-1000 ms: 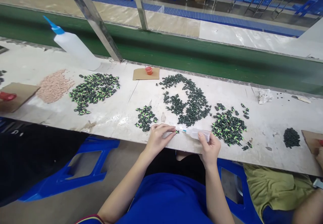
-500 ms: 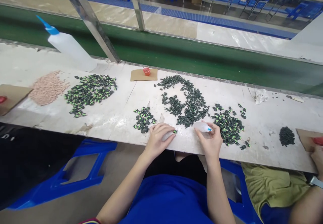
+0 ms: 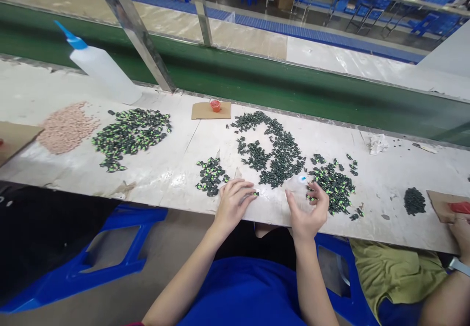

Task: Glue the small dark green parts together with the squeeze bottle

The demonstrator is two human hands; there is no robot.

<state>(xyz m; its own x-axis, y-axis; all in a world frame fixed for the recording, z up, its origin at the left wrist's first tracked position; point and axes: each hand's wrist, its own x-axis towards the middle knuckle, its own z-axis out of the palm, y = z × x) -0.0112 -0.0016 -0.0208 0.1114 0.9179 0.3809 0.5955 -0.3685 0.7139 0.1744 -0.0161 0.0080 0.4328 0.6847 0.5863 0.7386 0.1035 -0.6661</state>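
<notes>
My left hand [image 3: 235,201] rests at the front of the white bench, its thumb and fingers closed on a small black-and-green piece [image 3: 256,193]. My right hand [image 3: 309,213] has its thumb and fingers spread apart. Just beyond those fingers is a small translucent bottle with a blue tip [image 3: 302,179]; its body is pale and hard to make out, and it appears upright. Left of my left hand lies a small pile of black-and-green pieces [image 3: 210,176]. A larger such pile [image 3: 336,189] lies beside my right hand. Dark green slim pieces [image 3: 281,157] spread out in front.
A large white bottle with a blue nozzle [image 3: 105,71] stands at the back left, near pink pieces [image 3: 68,128] and another black-and-green pile [image 3: 132,135]. A red cup sits on cardboard [image 3: 201,111]. A metal post [image 3: 135,32] rises behind. At right, a co-worker's hand [image 3: 460,235] touches cardboard.
The small bottle has gone from lying tilted in my right hand to upright, and my right fingers have spread away from it. My left hand keeps its pinch on the small piece.
</notes>
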